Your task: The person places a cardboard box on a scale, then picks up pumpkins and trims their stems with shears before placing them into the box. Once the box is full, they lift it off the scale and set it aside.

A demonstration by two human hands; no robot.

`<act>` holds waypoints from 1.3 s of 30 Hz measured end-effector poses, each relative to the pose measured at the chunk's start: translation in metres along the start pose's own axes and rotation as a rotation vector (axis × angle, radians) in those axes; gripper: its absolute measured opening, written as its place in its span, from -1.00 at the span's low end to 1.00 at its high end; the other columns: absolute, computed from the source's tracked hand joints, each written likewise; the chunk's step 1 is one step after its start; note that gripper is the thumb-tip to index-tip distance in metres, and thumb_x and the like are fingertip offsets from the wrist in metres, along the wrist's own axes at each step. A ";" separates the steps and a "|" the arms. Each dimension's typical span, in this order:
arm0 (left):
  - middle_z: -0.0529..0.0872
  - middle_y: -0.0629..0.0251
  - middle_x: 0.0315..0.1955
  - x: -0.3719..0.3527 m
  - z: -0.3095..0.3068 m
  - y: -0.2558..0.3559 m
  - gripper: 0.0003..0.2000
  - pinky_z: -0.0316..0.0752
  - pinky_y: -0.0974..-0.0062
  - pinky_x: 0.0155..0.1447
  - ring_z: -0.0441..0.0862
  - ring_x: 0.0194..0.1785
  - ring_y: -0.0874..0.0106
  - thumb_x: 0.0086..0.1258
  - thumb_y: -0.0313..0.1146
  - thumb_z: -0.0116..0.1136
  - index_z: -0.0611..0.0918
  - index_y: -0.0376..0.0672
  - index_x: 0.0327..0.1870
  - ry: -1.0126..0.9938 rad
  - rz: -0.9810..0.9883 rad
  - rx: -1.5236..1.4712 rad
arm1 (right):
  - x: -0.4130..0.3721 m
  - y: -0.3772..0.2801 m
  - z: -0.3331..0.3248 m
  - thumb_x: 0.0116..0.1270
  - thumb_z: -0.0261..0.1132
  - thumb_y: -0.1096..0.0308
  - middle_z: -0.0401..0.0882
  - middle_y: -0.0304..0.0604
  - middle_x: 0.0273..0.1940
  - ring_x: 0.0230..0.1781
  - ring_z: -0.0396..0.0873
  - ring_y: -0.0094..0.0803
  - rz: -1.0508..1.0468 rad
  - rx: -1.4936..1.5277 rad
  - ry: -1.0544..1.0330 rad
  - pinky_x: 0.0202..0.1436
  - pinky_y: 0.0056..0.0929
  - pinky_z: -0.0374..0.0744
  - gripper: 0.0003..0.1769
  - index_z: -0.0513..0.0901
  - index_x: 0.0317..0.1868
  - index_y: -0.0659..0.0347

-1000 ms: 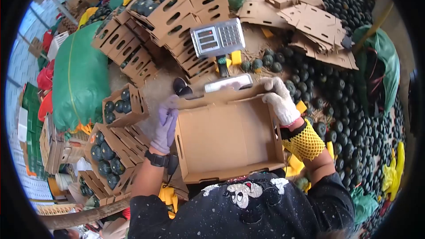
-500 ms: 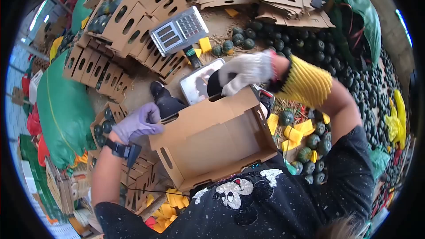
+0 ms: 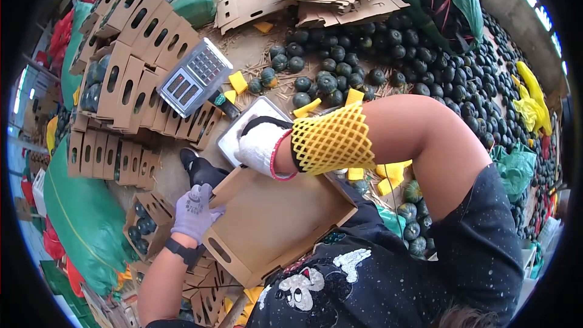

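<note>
The open cardboard box (image 3: 276,222) is gripped at its left edge by the gloved left hand (image 3: 195,209), near the shirt (image 3: 376,273). By its far edge, the right hand's (image 3: 262,147) grip cannot be told; the digital scale (image 3: 194,78) is seen far left.

An open brown cardboard box (image 3: 279,215) lies tilted across the lap.

The person wore a black, light-speckled shirt (image 3: 388,279) with a sequined cartoon figure on the front, a lavender glove (image 3: 195,211) with dark printing, a white knit glove (image 3: 261,147) with a pink-red cuff edge, a yellow mesh sleeve (image 3: 334,138), a dark wristband (image 3: 182,251) and dark shoes, one visible (image 3: 189,159).
</note>
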State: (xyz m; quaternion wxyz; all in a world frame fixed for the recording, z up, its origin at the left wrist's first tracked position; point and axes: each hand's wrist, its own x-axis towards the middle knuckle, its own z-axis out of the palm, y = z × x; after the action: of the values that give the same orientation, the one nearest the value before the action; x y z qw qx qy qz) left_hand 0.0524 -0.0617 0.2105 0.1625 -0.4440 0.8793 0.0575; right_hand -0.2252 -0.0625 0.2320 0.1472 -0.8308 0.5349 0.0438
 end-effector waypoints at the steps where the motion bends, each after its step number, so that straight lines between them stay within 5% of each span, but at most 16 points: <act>1: 0.65 0.03 -0.04 0.002 0.001 0.001 -0.41 0.58 0.13 0.10 0.68 0.01 0.07 0.26 0.11 0.39 0.55 -0.16 0.13 0.002 0.003 0.004 | 0.003 -0.001 0.004 0.26 0.31 0.42 0.77 0.11 -0.16 -0.15 0.78 -0.01 -0.018 -0.049 0.014 -0.10 -0.14 0.72 -0.73 0.80 -0.07 0.29; 7: 0.64 0.08 -0.06 -0.002 -0.009 0.014 -0.52 0.60 0.17 0.17 0.69 0.07 0.17 0.36 0.00 0.34 0.55 -0.11 0.14 -0.123 -0.244 0.084 | 0.014 -0.005 0.020 0.21 0.34 0.48 0.77 0.01 -0.31 -0.26 0.79 -0.05 -0.072 -0.128 0.091 -0.24 -0.19 0.72 -0.77 0.83 -0.14 0.24; 9: 0.66 0.05 -0.09 -0.004 0.000 0.007 -0.48 0.58 0.15 0.19 0.68 0.12 0.12 0.40 -0.02 0.32 0.54 -0.10 0.26 0.047 -0.157 0.100 | 0.020 -0.001 0.018 0.29 0.39 0.29 0.81 -0.05 -0.14 -0.10 0.80 -0.04 -0.099 -0.048 0.027 -0.10 -0.02 0.73 -0.68 0.82 0.05 0.02; 12: 0.67 0.02 -0.07 -0.030 -0.009 0.005 -0.43 0.56 0.12 0.22 0.64 0.15 0.04 0.42 -0.01 0.32 0.52 -0.09 0.35 0.208 0.017 -0.238 | -0.031 0.021 -0.026 0.21 0.41 0.11 0.73 0.02 -0.03 0.01 0.72 0.01 -0.561 0.386 0.311 0.11 -0.09 0.69 -0.51 0.73 0.15 0.05; 13: 0.68 -0.01 0.01 -0.044 -0.011 0.000 -0.47 0.54 0.10 0.21 0.63 0.16 -0.04 0.45 -0.04 0.30 0.55 -0.12 0.34 0.198 -0.008 -0.323 | -0.057 0.029 -0.049 0.23 0.40 0.11 0.71 0.05 0.02 0.08 0.69 0.00 -0.567 0.566 0.415 0.16 -0.11 0.66 -0.53 0.74 0.13 0.08; 15: 0.73 -0.09 -0.01 -0.071 -0.017 -0.018 -0.62 0.56 0.07 0.13 0.69 0.05 -0.09 0.51 -0.17 0.24 0.62 -0.22 0.20 0.126 -0.065 -0.420 | -0.100 0.070 -0.072 0.31 0.42 0.16 0.72 0.04 0.02 0.06 0.71 -0.07 -0.371 0.633 0.670 0.18 -0.19 0.67 -0.55 0.73 0.16 0.13; 16: 0.73 -0.10 -0.03 -0.083 -0.023 -0.028 -0.66 0.56 0.07 0.09 0.69 0.00 -0.11 0.51 -0.21 0.23 0.65 -0.25 0.15 0.103 -0.121 -0.386 | -0.123 0.097 -0.081 0.33 0.47 0.34 0.68 -0.06 0.06 0.12 0.69 -0.21 -0.265 0.523 0.698 0.19 -0.26 0.67 -0.57 0.68 0.19 0.18; 18: 0.73 -0.11 0.01 -0.089 -0.041 -0.049 -0.64 0.54 0.09 0.13 0.68 0.06 -0.08 0.53 -0.19 0.23 0.65 -0.28 0.15 0.124 -0.373 -0.418 | -0.148 0.161 -0.062 0.32 0.48 0.22 0.74 -0.03 0.00 0.04 0.74 -0.22 0.159 0.850 0.728 0.14 -0.33 0.69 -0.57 0.73 0.17 0.14; 20: 0.72 -0.12 0.03 -0.068 -0.045 -0.074 -0.63 0.53 0.09 0.16 0.66 0.09 -0.07 0.53 -0.18 0.22 0.65 -0.28 0.17 0.169 -0.449 -0.418 | -0.173 0.219 -0.047 0.36 0.37 0.06 0.73 0.04 -0.04 0.01 0.73 -0.07 0.526 0.430 0.607 0.12 -0.23 0.66 -0.56 0.72 0.09 0.20; 22: 0.71 -0.09 0.06 -0.035 -0.029 -0.108 -0.62 0.50 0.10 0.25 0.64 0.13 -0.07 0.57 -0.20 0.20 0.61 -0.27 0.23 0.606 -0.607 -0.801 | -0.187 0.274 -0.015 0.35 0.31 0.02 0.72 0.11 -0.08 0.03 0.69 0.05 0.644 0.236 0.362 0.09 -0.13 0.64 -0.57 0.71 0.00 0.20; 23: 0.71 -0.09 0.06 -0.016 -0.020 -0.126 -0.62 0.50 0.10 0.25 0.64 0.13 -0.07 0.57 -0.20 0.20 0.61 -0.27 0.23 0.588 -0.616 -0.803 | -0.185 0.287 -0.007 0.33 0.33 0.03 0.72 0.08 -0.06 0.03 0.69 0.04 0.738 0.260 0.224 0.12 -0.12 0.64 -0.57 0.72 0.03 0.16; 26: 0.69 -0.04 0.10 0.070 0.020 -0.154 -0.63 0.51 0.14 0.29 0.64 0.16 -0.04 0.59 -0.26 0.17 0.57 -0.25 0.29 0.467 -0.188 -0.042 | -0.161 0.327 0.045 0.27 0.39 0.07 0.71 0.04 0.03 0.06 0.69 0.02 0.737 0.220 0.073 0.21 -0.11 0.63 -0.56 0.73 0.09 0.09; 30: 0.70 0.06 0.07 0.204 0.063 -0.097 -0.63 0.55 0.17 0.25 0.66 0.17 0.05 0.53 -0.24 0.23 0.59 -0.14 0.28 0.137 -0.016 -0.346 | -0.081 0.354 0.102 0.12 0.48 0.15 0.59 -0.02 0.25 0.20 0.63 -0.04 0.499 0.287 0.115 0.26 -0.16 0.63 -0.31 0.61 0.32 0.04; 32: 0.69 0.12 0.08 0.245 0.119 -0.087 -0.65 0.57 0.15 0.22 0.66 0.16 0.07 0.52 -0.23 0.23 0.60 -0.05 0.27 0.044 0.023 -0.354 | -0.033 0.357 0.129 0.07 0.51 0.20 0.42 0.06 0.42 0.26 0.56 0.13 0.485 0.268 0.113 0.33 -0.07 0.60 -0.18 0.52 0.43 -0.13; 39: 0.53 0.11 0.30 0.264 0.214 -0.085 -0.49 0.53 0.05 0.29 0.55 0.28 0.03 0.43 -0.20 0.29 0.50 0.08 0.39 -0.074 -0.070 -0.198 | 0.055 0.395 0.245 0.06 0.58 0.21 0.41 0.05 0.37 0.38 0.41 0.14 0.335 0.356 0.282 0.40 -0.01 0.53 -0.25 0.58 0.33 -0.14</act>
State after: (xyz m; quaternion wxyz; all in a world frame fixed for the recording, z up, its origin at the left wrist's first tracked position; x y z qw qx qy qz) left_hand 0.0245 -0.2610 -0.0759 0.1519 -0.4861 0.8466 0.1546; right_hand -0.5373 -0.1912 -0.0921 0.2058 -0.6897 0.6793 -0.1432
